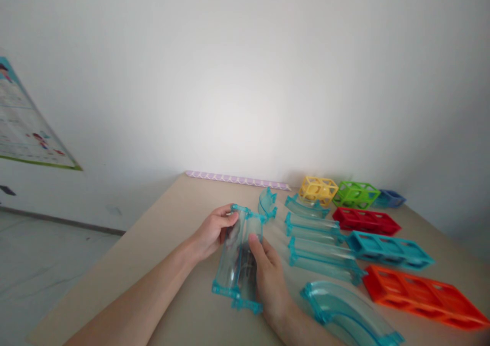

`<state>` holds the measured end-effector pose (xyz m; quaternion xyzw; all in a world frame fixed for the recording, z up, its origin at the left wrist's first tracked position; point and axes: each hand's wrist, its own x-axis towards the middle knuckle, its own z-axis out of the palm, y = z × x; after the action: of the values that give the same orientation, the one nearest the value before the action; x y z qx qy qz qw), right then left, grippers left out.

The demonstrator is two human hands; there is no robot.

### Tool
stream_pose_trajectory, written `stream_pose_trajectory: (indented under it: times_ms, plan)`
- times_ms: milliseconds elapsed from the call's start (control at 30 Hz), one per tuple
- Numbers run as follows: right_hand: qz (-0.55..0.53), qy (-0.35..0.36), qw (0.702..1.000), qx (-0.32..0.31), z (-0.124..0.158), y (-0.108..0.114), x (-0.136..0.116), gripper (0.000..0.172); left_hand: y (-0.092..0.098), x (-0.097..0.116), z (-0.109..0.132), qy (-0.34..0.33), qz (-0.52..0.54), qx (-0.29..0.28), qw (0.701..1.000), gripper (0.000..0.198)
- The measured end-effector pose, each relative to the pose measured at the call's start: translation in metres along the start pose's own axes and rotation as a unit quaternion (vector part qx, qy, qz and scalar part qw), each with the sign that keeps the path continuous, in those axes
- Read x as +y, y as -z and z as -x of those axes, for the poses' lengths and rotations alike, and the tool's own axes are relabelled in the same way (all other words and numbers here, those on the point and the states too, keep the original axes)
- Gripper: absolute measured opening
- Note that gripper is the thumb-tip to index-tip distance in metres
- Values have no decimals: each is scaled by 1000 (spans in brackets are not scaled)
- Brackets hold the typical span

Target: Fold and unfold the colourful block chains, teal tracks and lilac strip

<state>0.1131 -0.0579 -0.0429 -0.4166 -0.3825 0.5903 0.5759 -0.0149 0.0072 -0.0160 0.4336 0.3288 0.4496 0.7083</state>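
Note:
Two straight, clear teal track pieces are held side by side above the table, slightly offset lengthwise. My left hand (214, 229) grips the left track piece (230, 256) near its far end, thumb on top. Around the side of the right track piece (250, 269) my right hand (270, 274) is closed, its thumb lying on the channel. Their long edges meet or overlap; I cannot tell whether they are joined. Just beyond them a short curved teal piece (267, 203) stands on the table.
Right of my hands lie straight teal tracks (321, 254) and curved ones (344, 305). Farther right are orange (421, 295), blue (390, 249) and red (365, 221) frame blocks. Yellow (317, 189) and green (355, 194) frames stand near the wall, by a purple patterned strip (237, 179).

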Motion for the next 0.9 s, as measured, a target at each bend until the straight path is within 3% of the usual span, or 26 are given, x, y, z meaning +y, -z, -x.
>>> stream_pose_trajectory:
  times_ms: [200, 400, 600, 767, 900]
  plan:
    - [21, 1, 1000, -10, 2, 3, -2, 29, 14, 1, -7, -6, 62, 55, 997, 27]
    - [66, 89, 994, -15, 5, 4, -7, 29, 31, 8, -15, 0, 98, 82, 992, 31]
    - [-13, 42, 998, -42, 5, -2, -8, 45, 30, 12, -13, 20, 137, 76, 987, 23]
    - [-40, 56, 998, 3, 4, -2, -7, 62, 29, 17, -10, 15, 158, 97, 983, 22]
    - [38, 150, 987, 36, 7, 3, -8, 41, 37, 16, -16, 28, 163, 154, 974, 20]
